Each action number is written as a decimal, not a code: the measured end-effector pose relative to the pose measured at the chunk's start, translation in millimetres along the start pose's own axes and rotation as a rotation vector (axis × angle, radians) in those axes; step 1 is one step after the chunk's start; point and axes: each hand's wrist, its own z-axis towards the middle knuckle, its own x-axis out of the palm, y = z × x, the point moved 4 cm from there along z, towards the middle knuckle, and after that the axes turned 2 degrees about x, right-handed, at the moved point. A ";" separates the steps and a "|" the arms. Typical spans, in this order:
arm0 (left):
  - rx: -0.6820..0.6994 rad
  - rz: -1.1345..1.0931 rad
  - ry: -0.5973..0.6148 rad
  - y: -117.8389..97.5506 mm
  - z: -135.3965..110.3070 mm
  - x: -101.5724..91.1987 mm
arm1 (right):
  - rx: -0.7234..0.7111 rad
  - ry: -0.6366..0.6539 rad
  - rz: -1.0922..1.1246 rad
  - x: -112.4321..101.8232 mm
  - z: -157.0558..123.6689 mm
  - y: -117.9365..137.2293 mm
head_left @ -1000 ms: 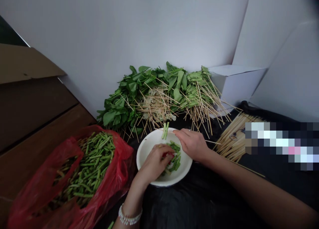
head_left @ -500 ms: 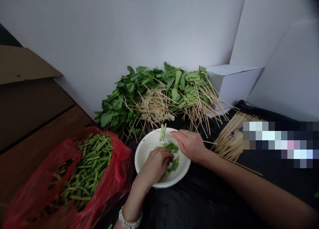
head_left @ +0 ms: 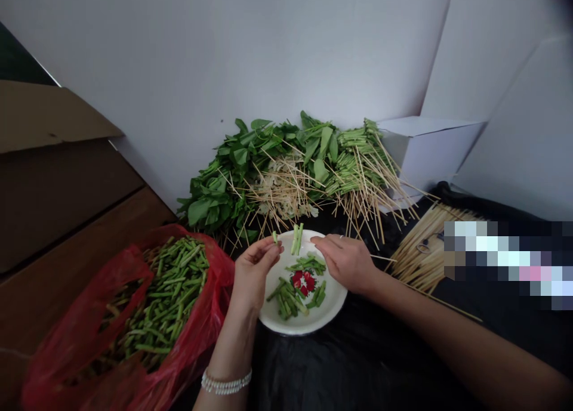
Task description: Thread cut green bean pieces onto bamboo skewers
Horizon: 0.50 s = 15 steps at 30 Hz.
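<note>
Between the fingertips of my left hand (head_left: 256,271) is a short piece of green stem (head_left: 274,237), raised at the left rim of the white bowl (head_left: 323,323). My right hand (head_left: 347,262) is closed round a thin wooden skewer (head_left: 382,258) at the bowl's right rim. Two cut stem pieces (head_left: 297,239) sit side by side on the skewer's left end, above the bowl. More cut green stems (head_left: 289,297) lie in the bowl in small groups, around a red flower print (head_left: 303,282) on its bottom.
A red plastic bag (head_left: 219,280) full of cut stems (head_left: 174,297) stands at left. Behind the bowl lie skewered leafy greens (head_left: 210,199) and skewered stems (head_left: 353,160). Loose skewers (head_left: 416,238) and scissors (head_left: 422,246) are at right, near a white box (head_left: 430,154).
My left hand has come up out of the bowl with a stem piece, uncovering the stems and flower print. My right hand keeps holding the skewer in about the same place.
</note>
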 end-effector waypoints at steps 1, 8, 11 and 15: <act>-0.038 -0.078 -0.004 0.6 0.4 -0.5 | -0.007 0.005 -0.006 0.2 -0.1 0.6; -0.099 -0.244 -0.022 3.5 1.4 -1.8 | -0.032 0.016 -0.021 -0.5 0.4 2.3; -0.074 -0.221 -0.034 3.5 2.0 -3.2 | -0.049 0.012 -0.035 -1.1 0.4 3.2; -0.034 -0.178 -0.042 1.7 1.5 -3.6 | -0.050 0.027 -0.066 -0.9 0.4 3.7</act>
